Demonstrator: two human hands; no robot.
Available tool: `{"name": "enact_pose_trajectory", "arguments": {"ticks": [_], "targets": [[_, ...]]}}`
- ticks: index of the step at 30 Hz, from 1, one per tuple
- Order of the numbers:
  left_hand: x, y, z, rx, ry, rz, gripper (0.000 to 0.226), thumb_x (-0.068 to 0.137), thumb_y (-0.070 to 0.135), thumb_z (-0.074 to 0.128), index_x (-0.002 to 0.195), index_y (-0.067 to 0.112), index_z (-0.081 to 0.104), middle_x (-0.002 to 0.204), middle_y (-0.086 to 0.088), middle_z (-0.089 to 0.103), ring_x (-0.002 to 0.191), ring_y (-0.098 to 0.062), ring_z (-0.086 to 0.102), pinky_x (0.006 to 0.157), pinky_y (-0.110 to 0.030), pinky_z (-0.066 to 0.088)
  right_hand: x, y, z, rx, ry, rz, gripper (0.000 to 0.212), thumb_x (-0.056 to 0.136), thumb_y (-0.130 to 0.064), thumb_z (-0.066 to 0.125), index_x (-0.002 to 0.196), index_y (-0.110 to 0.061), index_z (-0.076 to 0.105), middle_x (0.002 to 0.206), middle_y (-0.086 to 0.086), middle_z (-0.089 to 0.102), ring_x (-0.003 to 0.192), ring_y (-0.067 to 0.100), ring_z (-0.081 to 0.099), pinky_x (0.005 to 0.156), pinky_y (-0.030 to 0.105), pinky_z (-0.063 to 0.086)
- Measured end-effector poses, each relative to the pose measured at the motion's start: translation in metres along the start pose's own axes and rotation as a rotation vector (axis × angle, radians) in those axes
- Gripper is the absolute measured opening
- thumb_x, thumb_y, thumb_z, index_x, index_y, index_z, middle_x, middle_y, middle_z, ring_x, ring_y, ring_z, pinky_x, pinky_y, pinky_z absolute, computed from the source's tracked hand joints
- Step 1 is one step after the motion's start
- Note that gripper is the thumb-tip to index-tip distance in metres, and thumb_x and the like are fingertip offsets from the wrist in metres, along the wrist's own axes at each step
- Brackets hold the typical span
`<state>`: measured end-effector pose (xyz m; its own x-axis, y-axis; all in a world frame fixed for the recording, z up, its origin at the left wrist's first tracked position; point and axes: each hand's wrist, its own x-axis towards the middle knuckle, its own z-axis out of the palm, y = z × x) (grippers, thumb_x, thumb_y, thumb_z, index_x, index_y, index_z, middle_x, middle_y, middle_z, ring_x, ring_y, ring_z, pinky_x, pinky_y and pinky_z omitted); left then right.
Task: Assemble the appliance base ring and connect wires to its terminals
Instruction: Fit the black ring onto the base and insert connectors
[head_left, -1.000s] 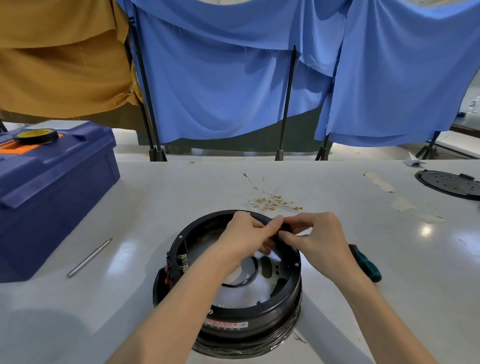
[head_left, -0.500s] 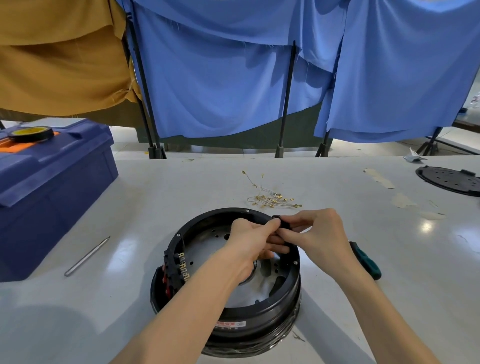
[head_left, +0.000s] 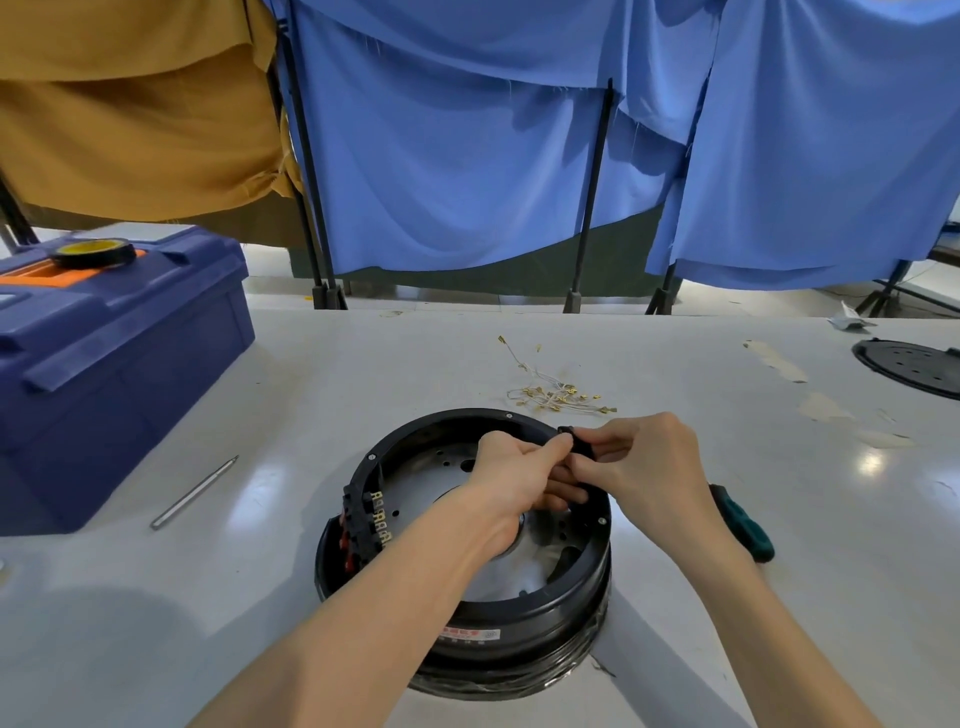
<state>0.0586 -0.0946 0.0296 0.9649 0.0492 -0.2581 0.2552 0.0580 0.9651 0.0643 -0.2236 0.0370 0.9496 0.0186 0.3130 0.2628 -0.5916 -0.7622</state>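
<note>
- Head view: the black base ring (head_left: 415, 437) sits on the white table (head_left: 675, 597), near and centre, stacked on a darker, film-wrapped body.
- At its far right rim both hands meet on a small black part (head_left: 581, 446). The left hand (head_left: 511, 470) pinches it with curled thumb and forefinger, and the right hand (head_left: 644, 462) nips it from the other side, fingers bent.
- On the ring's left wall stands a terminal block (head_left: 363, 525) with brass tabs and red inserts. No wire is on it yet.
- The loose wires (head_left: 556, 397), tipped with brass connectors, lie just beyond the ring on its far side.
- A green-handled screwdriver (head_left: 743, 525) lies to the right, a metal pin (head_left: 195, 491) to the left and a blue toolbox (head_left: 114, 353) far left.
- Risk: neither hand steadies the ring, so a hard push could skid or tip it. The little part may also slip from the fingertips and fall through the perforated floor.
- Writing: a red-and-white label (head_left: 470, 634) on the near wall is too small to read.
</note>
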Motion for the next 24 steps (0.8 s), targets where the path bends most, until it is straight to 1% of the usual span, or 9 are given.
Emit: {"name": "enact_pose_trajectory", "arguments": {"ticks": [7, 11, 13, 16, 17, 19, 21, 23, 24], "targets": [[0.001, -0.003, 0.002, 0.039, 0.018, -0.039, 0.029, 0.095, 0.016, 0.060, 0.095, -0.013, 0.063, 0.061, -0.013, 0.063, 0.047, -0.018, 0.063, 0.047, -0.022, 0.051, 0.000, 0.004, 0.007, -0.083, -0.026, 0.045, 0.019, 0.069, -0.012, 0.078, 0.088, -0.014, 0.079, 0.076, 0.000, 0.075, 0.073, 0.015, 0.070, 0.076, 0.038, 0.057], [0.003, -0.004, 0.001, 0.022, 0.013, -0.055, 0.029, 0.094, 0.016, 0.060, 0.098, -0.013, 0.063, 0.064, -0.014, 0.064, 0.050, -0.018, 0.064, 0.048, -0.021, 0.051, -0.002, 0.008, 0.010, -0.077, -0.019, 0.031, 0.020, 0.070, -0.012, 0.077, 0.089, -0.015, 0.079, 0.074, -0.001, 0.074, 0.072, 0.013, 0.069, 0.075, 0.035, 0.057], [0.004, -0.005, 0.002, 0.009, 0.010, -0.064, 0.026, 0.094, 0.016, 0.060, 0.092, -0.009, 0.063, 0.065, -0.013, 0.064, 0.050, -0.018, 0.065, 0.047, -0.021, 0.050, -0.002, 0.011, 0.008, -0.048, -0.041, 0.022, 0.019, 0.071, -0.011, 0.077, 0.090, -0.016, 0.079, 0.074, -0.003, 0.074, 0.072, 0.009, 0.069, 0.074, 0.029, 0.057], [0.006, -0.005, 0.003, -0.005, 0.019, -0.077, 0.025, 0.092, 0.020, 0.065, 0.081, -0.002, 0.062, 0.067, -0.013, 0.065, 0.048, -0.018, 0.066, 0.044, -0.020, 0.050, 0.002, 0.019, -0.004, 0.136, -0.150, 0.026, 0.010, 0.080, -0.010, 0.075, 0.088, -0.015, 0.078, 0.074, -0.004, 0.075, 0.072, 0.006, 0.071, 0.068, 0.014, 0.055], [0.007, -0.005, 0.003, -0.005, 0.028, -0.077, 0.026, 0.090, 0.022, 0.067, 0.080, -0.001, 0.061, 0.067, -0.013, 0.066, 0.047, -0.018, 0.066, 0.044, -0.020, 0.051, 0.004, 0.021, -0.008, 0.259, -0.156, 0.063, 0.008, 0.084, -0.010, 0.072, 0.087, -0.013, 0.078, 0.074, -0.001, 0.076, 0.072, 0.008, 0.071, 0.067, 0.015, 0.056], [0.009, -0.006, 0.003, -0.009, 0.048, -0.080, 0.027, 0.087, 0.023, 0.071, 0.079, -0.001, 0.061, 0.065, -0.014, 0.066, 0.045, -0.019, 0.066, 0.042, -0.020, 0.051, 0.010, 0.027, -0.010, 0.422, -0.058, 0.152, 0.008, 0.087, -0.008, 0.069, 0.085, -0.011, 0.077, 0.074, 0.002, 0.075, 0.071, 0.013, 0.070, 0.067, 0.019, 0.057], [0.010, -0.006, 0.002, -0.015, 0.066, -0.083, 0.028, 0.085, 0.025, 0.073, 0.078, 0.000, 0.062, 0.064, -0.014, 0.066, 0.044, -0.020, 0.066, 0.040, -0.020, 0.049, 0.016, 0.031, -0.007, 0.434, -0.011, 0.203, 0.005, 0.083, -0.012, 0.074, 0.087, -0.012, 0.076, 0.080, -0.002, 0.076, 0.073, 0.006, 0.070, 0.072, 0.020, 0.055], [0.011, -0.006, 0.002, -0.014, 0.092, -0.086, 0.030, 0.084, 0.027, 0.075, 0.079, 0.000, 0.063, 0.067, -0.015, 0.067, 0.045, -0.020, 0.066, 0.038, -0.019, 0.047, 0.017, 0.031, -0.001, 0.479, -0.083, 0.254, 0.011, 0.079, -0.015, 0.079, 0.089, -0.013, 0.076, 0.083, -0.003, 0.076, 0.075, 0.000, 0.069, 0.071, 0.018, 0.051], [0.012, -0.006, 0.002, -0.011, 0.105, -0.089, 0.032, 0.083, 0.028, 0.075, 0.081, -0.001, 0.063, 0.068, -0.016, 0.067, 0.045, -0.021, 0.066, 0.038, -0.019, 0.046, 0.017, 0.031, 0.002, 0.513, -0.123, 0.280, 0.012, 0.078, -0.015, 0.079, 0.090, -0.012, 0.076, 0.083, 0.000, 0.076, 0.076, 0.004, 0.070, 0.070, 0.017, 0.050]]}}
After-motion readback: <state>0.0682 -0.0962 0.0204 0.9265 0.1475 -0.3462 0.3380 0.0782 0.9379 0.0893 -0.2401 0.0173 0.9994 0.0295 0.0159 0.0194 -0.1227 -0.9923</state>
